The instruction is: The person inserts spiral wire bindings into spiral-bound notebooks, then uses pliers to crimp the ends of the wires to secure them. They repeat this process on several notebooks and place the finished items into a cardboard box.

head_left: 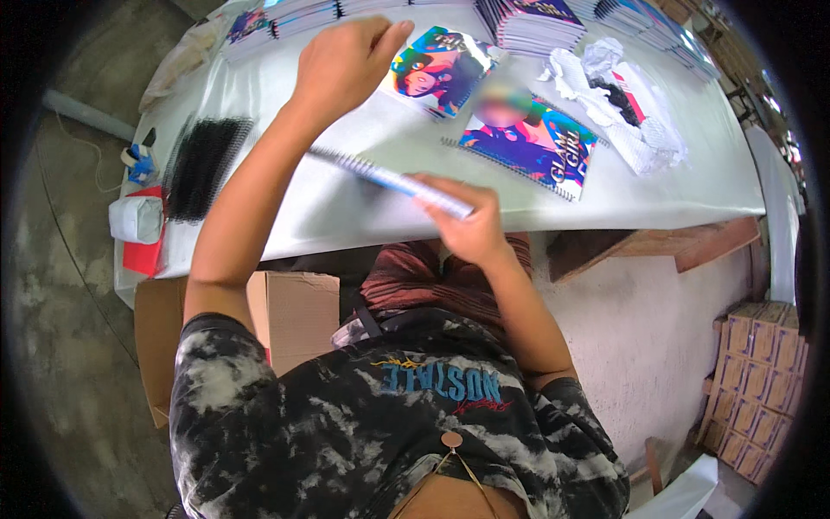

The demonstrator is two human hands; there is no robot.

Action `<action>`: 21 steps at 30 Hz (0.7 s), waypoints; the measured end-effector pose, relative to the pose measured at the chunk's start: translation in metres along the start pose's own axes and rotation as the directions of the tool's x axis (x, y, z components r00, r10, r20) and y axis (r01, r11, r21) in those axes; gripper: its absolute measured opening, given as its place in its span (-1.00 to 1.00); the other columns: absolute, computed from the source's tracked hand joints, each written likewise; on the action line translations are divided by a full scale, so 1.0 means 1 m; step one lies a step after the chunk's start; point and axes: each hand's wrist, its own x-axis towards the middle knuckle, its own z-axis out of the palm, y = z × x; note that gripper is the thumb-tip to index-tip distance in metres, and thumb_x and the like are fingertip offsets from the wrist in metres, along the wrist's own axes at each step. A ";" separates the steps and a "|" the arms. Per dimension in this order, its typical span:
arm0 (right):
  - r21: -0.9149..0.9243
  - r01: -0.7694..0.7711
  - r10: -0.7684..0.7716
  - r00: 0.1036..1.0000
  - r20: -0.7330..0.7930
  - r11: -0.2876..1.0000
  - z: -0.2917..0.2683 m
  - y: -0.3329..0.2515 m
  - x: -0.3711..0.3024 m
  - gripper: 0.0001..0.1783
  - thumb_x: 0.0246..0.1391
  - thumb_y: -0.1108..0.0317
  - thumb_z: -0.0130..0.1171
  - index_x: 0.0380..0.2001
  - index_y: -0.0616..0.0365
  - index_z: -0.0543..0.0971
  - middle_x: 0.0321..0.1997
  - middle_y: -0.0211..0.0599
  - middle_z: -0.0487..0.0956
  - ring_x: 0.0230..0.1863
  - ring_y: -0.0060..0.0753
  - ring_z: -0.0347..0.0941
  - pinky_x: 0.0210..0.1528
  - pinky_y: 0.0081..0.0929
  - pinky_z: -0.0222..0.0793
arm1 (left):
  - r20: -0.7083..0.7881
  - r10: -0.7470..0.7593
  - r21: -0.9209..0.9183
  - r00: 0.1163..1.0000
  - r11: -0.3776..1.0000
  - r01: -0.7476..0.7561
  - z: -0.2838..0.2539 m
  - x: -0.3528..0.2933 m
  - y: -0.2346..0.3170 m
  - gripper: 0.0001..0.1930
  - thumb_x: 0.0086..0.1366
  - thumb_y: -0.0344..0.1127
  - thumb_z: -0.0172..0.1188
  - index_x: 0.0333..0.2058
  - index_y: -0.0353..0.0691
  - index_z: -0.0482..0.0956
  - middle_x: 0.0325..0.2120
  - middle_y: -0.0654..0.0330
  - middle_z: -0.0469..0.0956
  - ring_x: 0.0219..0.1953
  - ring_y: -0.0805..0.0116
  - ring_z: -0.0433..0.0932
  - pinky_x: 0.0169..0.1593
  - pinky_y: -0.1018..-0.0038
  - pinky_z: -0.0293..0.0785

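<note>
My right hand (471, 221) is closed on a spiral-bound notebook (402, 183), held edge-on and tilted above the table's front edge. My left hand (346, 65) is raised over the table, left of a colorful notebook (437, 73). Its fingers are mostly hidden and blurred, and nothing shows in them. A second colorful notebook (540, 143), with a black spiral binding along its edges, lies to the right. On the left of the table is a pile of black spiral binding coils (207, 164).
Stacks of notebooks (532, 30) line the table's far side. Crumpled white wrapping (653, 138) holds a dark bundle at the right. A white wrapped block (137, 219) sits at the left edge. Below are an open cardboard box (303, 313) and stacked cartons (752, 381).
</note>
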 end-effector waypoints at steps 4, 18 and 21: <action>0.089 -0.246 0.249 0.968 -0.017 0.965 -0.032 -0.005 0.013 -0.73 0.05 0.42 0.14 -0.17 0.31 0.53 -0.33 -0.29 0.58 -0.35 -0.65 0.43 -0.27 -0.62 0.38 | 0.176 0.125 -0.169 0.976 0.981 -0.096 0.007 -0.048 0.021 -0.53 0.25 0.04 0.02 -0.63 -0.24 0.55 -0.71 0.13 0.48 -0.63 0.29 0.46 -0.48 0.42 0.35; -0.219 0.211 -0.195 0.976 0.094 0.953 -0.014 -0.005 0.011 -0.43 -0.25 0.71 0.05 -0.04 0.16 0.50 -0.03 -0.16 0.52 -0.05 -0.24 0.49 -0.03 -0.44 0.40 | -0.321 0.422 -0.017 0.848 0.892 -0.451 0.073 -0.135 -0.032 0.15 -0.08 0.62 -0.27 0.23 -0.31 0.01 0.19 -0.18 0.04 0.25 -0.19 -0.08 0.23 -0.09 -0.31; -0.249 0.289 -0.271 0.957 0.102 0.924 -0.023 -0.001 0.014 -0.42 -0.30 0.71 0.06 -0.06 0.18 0.50 -0.04 -0.17 0.52 -0.06 -0.23 0.50 -0.04 -0.44 0.42 | -0.305 0.734 0.145 0.607 0.666 -0.732 0.052 -0.146 -0.015 0.16 -0.01 0.58 -0.30 0.20 -0.50 -0.06 0.18 -0.26 0.03 0.25 -0.21 -0.07 0.24 -0.13 -0.32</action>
